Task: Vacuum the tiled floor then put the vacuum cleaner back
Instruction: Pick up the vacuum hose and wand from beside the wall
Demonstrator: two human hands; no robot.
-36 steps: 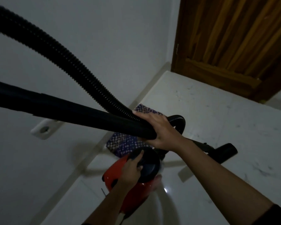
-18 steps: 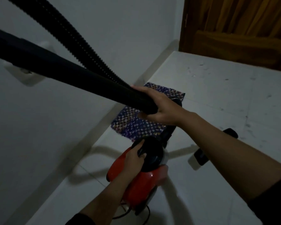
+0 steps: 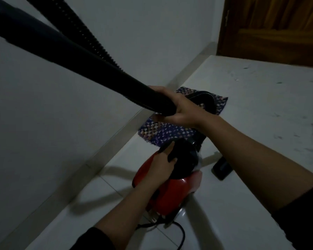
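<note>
**Vacuum cleaner carried low beside the wall**

The vacuum cleaner (image 3: 167, 188), a red body with a black top, is held low over the tiled floor (image 3: 251, 204), near the skirting of the white wall (image 3: 61, 123) and just short of a patterned mat (image 3: 159, 130). Its black handle is gripped by the left hand (image 3: 163, 166), whose fingers (image 3: 170, 150) are curled closed around it. The rigid black tube (image 3: 101, 76) is clasped near its end by the right hand (image 3: 177, 109), fingers wrapped tight, with the ribbed hose (image 3: 90, 38) rising behind it out of view. A power cord (image 3: 181, 231) trails under the body, and a dark nozzle piece (image 3: 221, 168) lies on the floor beneath the right forearm.

The step in hand is judged to be the carrying of the machine back to its place. The body is best kept level and set down gently, the tube held clear of the wall, and the loose cord watched so that it is not trodden on or snagged. The nozzle piece should probably be collected as well.
</note>
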